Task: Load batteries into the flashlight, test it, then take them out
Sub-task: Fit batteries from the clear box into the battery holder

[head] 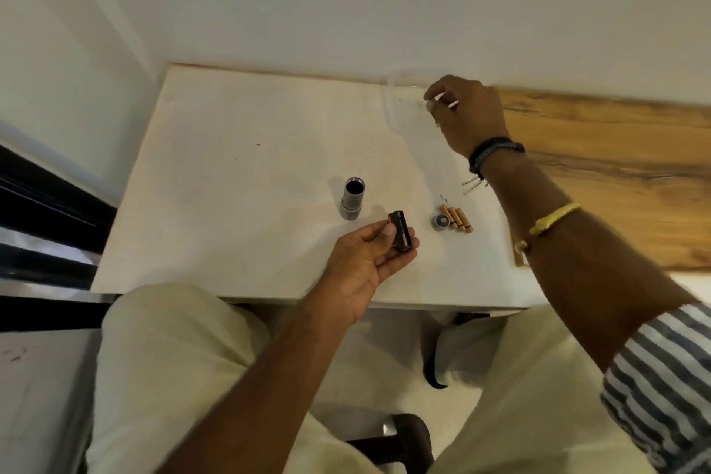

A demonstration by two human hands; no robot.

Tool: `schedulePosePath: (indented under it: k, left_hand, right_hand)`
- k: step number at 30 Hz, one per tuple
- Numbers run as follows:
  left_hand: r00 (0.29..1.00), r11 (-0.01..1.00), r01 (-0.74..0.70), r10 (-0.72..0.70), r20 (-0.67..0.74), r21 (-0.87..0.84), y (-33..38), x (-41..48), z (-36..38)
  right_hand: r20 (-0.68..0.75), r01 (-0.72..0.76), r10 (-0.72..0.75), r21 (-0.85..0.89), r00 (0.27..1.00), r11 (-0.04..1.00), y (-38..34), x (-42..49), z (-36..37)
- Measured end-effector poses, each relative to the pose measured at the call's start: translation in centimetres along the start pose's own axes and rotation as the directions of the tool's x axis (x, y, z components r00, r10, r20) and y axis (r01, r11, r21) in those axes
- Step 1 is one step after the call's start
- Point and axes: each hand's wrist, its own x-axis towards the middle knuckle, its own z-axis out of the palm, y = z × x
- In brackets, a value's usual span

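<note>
White tabletop: left hand grips the battery holder beside the flashlight body; right hand pinches a thin pale item beyond it. Best seat the batteries by polarity.

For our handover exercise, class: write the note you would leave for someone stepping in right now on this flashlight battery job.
Left hand holds the black battery holder over the near side of the table. Right hand, at the far edge, pinches a pale sliver; what it is, unclear. Flashlight body stands open end up; end cap and three batteries lie together right of it. Done: flashlight opened, holder out. Left, apparently: load batteries, close up, test, unload.
</note>
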Motion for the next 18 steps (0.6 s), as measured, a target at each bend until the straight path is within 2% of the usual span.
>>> schedulePosePath:
  k: [4,6,10,12,14,18]
  left_hand:
    - [1.000,0.998,-0.013,0.012,0.023,0.057,-0.3,-0.7,-0.4]
    - [0.999,0.995,-0.023,0.020,0.025,0.097,-0.3,-1.0,-0.9]
    - [0.999,0.985,-0.045,0.046,0.002,0.164,-0.4,-1.8,-1.8]
    - [0.998,0.979,-0.055,0.058,-0.009,0.194,-0.5,-2.2,-1.9]
    - [0.998,0.973,-0.062,0.067,-0.017,0.221,-0.8,-2.7,-1.9]
    - [0.997,0.960,-0.072,0.080,-0.022,0.270,-1.3,-3.3,-1.7]
  right_hand:
    - [-0.002,-0.084,0.089,0.314,0.996,0.946,0.1,-6.1,-1.3]
    - [0.019,-0.147,0.152,0.406,0.988,0.902,0.0,-9.5,-1.4]
    - [0.159,-0.250,0.200,0.426,0.967,0.869,-0.2,-16.1,-0.6]
    - [0.253,-0.320,0.215,0.528,0.943,0.786,-0.5,-18.4,-0.5]
    - [0.282,-0.348,0.219,0.587,0.934,0.730,-0.9,-20.1,-0.6]
    - [0.272,-0.290,0.166,0.523,0.948,0.802,-1.1,-21.9,-0.8]
